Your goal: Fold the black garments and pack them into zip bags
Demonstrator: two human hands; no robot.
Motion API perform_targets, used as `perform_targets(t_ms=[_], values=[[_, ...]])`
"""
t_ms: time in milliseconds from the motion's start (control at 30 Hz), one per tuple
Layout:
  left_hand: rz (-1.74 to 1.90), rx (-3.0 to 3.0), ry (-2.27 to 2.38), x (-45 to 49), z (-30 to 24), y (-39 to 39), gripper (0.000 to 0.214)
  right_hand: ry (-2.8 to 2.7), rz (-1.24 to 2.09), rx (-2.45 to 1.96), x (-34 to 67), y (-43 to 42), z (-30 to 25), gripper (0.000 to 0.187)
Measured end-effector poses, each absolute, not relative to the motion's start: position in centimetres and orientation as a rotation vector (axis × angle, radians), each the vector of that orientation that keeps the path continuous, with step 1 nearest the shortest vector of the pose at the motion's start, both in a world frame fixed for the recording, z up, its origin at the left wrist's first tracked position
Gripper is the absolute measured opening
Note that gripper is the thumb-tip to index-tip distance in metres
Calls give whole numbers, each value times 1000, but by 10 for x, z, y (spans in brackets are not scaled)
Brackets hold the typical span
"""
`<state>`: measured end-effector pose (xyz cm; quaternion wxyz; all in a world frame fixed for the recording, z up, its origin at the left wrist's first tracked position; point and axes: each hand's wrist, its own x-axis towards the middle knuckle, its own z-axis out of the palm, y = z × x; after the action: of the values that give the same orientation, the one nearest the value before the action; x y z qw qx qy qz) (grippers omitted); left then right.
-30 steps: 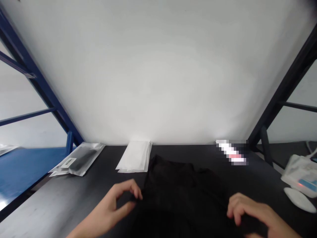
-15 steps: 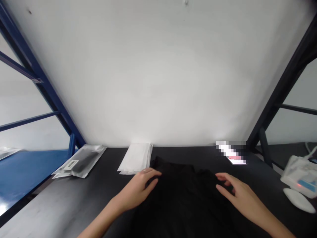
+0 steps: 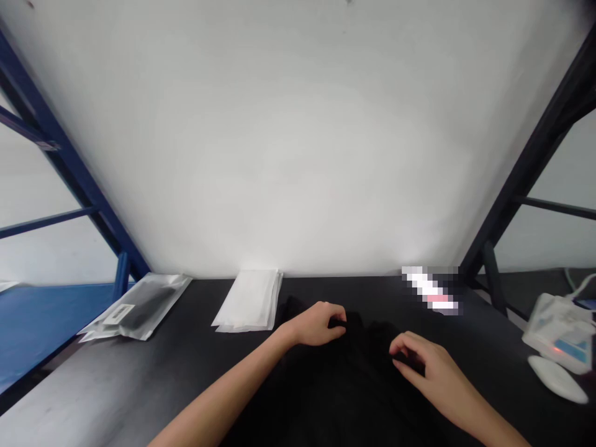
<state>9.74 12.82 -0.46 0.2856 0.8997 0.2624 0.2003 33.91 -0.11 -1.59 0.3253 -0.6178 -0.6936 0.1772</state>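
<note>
A black garment (image 3: 344, 379) lies spread on the dark table (image 3: 121, 379) in front of me. My left hand (image 3: 319, 324) rests on its far edge with the fingers curled and pinching the fabric. My right hand (image 3: 426, 366) sits a little to the right, its fingers also bent and gripping a fold of the same cloth. Both forearms stretch out over the garment.
A stack of white plastic bags (image 3: 249, 300) lies just left of my left hand. A bagged dark item with a label (image 3: 135, 307) sits further left. A white device (image 3: 561, 326) and a white mouse (image 3: 556, 375) are at the right. Blue and black shelf frames flank the white wall.
Both hands moved from the near part of the garment forward to its far edge and towards each other, going from flat on the cloth to pinching it.
</note>
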Motion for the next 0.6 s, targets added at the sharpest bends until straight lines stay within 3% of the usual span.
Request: perform_targets(t_ms=[200, 333, 467, 600], values=[[714, 2394, 801, 92, 19, 125, 13, -1766, 346, -1474, 342, -7, -21, 12], [791, 2456, 937, 102, 11, 123, 31, -1704, 295, -1440, 338, -5, -24, 16], [758, 2523, 1084, 110, -12, 116, 58, -1546, 334, -1557, 338, 5, -33, 31], [648, 2573, 1085, 100, -29, 101, 67, -1446, 294, -1644, 343, 13, -42, 42]])
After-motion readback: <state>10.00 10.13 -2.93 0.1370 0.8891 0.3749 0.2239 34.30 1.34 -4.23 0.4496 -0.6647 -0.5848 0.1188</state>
